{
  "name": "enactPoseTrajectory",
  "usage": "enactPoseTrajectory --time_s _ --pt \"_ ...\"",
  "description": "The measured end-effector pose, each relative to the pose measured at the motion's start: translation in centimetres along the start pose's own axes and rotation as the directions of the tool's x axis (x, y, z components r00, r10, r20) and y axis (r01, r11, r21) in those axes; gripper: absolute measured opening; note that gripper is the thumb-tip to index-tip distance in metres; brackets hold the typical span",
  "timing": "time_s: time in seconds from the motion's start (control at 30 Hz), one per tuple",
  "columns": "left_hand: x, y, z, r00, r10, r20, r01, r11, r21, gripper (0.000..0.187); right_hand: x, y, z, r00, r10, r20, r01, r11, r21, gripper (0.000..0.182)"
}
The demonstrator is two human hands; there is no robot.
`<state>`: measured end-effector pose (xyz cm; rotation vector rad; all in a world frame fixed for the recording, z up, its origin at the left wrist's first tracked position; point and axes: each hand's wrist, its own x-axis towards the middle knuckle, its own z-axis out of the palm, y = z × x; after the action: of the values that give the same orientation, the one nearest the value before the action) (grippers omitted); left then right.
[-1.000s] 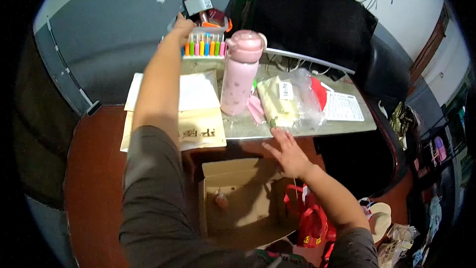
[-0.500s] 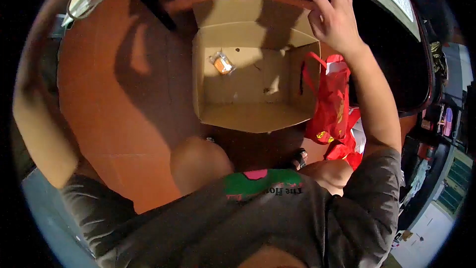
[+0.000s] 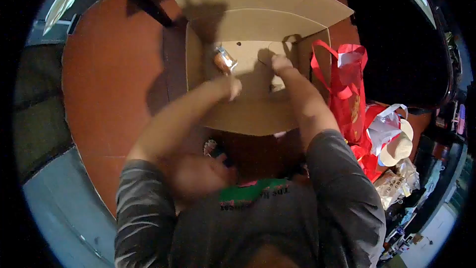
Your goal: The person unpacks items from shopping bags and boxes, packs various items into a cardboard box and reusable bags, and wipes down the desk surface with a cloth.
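Clear-wrapped packet (image 3: pixel 224 61) inside open cardboard box (image 3: pixel 258 24), hands (image 3: pixel 234 88) (image 3: pixel 281 63) reaching in, gripping or not cannot tell, red bag (image 3: pixel 349 111) alongside

Your left hand (image 3: pixel 234 88) has left the bin at the back of the desk (image 3: pixel 428 14) and come down over the cardboard box (image 3: pixel 258 114), near the wrapped snack (image 3: pixel 225 60); your right hand (image 3: pixel 281 63) has dropped from the desk's front edge to the box too; your view has tipped down, taking the pink bottle and colored markers out of sight.
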<state>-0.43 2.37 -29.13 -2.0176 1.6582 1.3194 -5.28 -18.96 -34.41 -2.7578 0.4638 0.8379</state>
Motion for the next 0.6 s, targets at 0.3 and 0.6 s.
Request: enactPoseTrajectory --time_s 0.3,0.6 --pt "3.2 2.1 4.9 0.986 -0.166 0.009 0.165 0.972 -0.169 0.038 4.6 -1.2 8.7 0.932 -0.17 -0.321 0.151 0.985 -0.084 0.025" --pt "6.9 0.1 7.3 0.979 -0.203 0.011 0.2 0.949 -0.243 0.028 7.8 -5.0 6.1 0.914 -0.265 -0.307 0.305 0.948 0.088 0.027"
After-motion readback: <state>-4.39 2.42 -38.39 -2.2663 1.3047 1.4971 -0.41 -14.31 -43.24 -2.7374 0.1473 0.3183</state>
